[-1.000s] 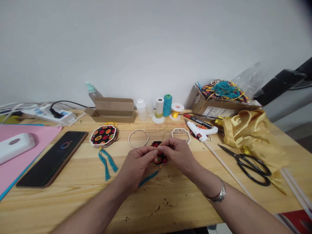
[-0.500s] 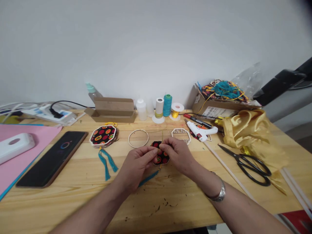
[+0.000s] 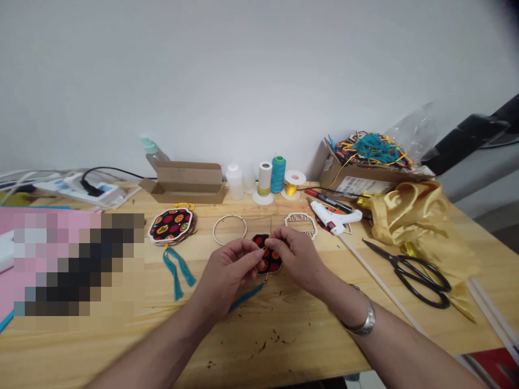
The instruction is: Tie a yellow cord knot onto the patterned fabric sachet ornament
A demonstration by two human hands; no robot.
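Between my hands lies a small pendant (image 3: 271, 263) of black cloth with red and orange round motifs and a pale scalloped rim. A teal tassel (image 3: 247, 297) hangs from its lower edge, partly behind my left hand. My left hand (image 3: 232, 270) is at the pendant's left side, thumb and forefinger closed near a thin yellow thread (image 3: 266, 248). From the right, my right hand (image 3: 294, 256) pinches the same thread over the cloth; its curled fingers hide the pendant's upper right. The thread runs back toward a spool (image 3: 264, 190).
Behind my hands lie a wooden ring (image 3: 213, 231) and a lattice frame (image 3: 313, 228). Stacked pendants (image 3: 171, 226) are on the left. To the right are a glue gun (image 3: 336, 217), black scissors (image 3: 421, 281), gold cloth (image 3: 413, 216) and a filled carton (image 3: 352, 181). A blurred patch covers the far left.
My fingertips have shifted slightly at the thread, with the left ones drawn a little apart from the right. The pendant stays in about the same place.
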